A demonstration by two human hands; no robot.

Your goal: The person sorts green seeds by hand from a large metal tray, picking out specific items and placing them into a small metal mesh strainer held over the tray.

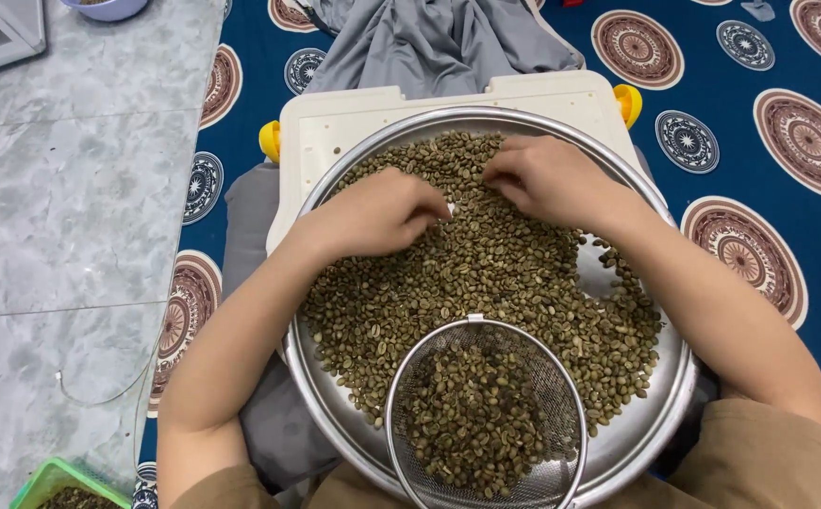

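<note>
Beans (486,273) may spill over tray (335,415) rim w/ careless sweeps: left hand (377,215) & right hand (547,179) both curled, pinching beans, grip loose.

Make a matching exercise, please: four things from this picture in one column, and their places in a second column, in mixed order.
1. left hand
2. mesh sieve
3. green tray
4. purple bowl

a. top left, on the grey floor
b. near edge of the round metal tray
c. on the green beans, fingers curled
d. bottom left corner

Pairs: 1-c, 2-b, 3-d, 4-a
</note>
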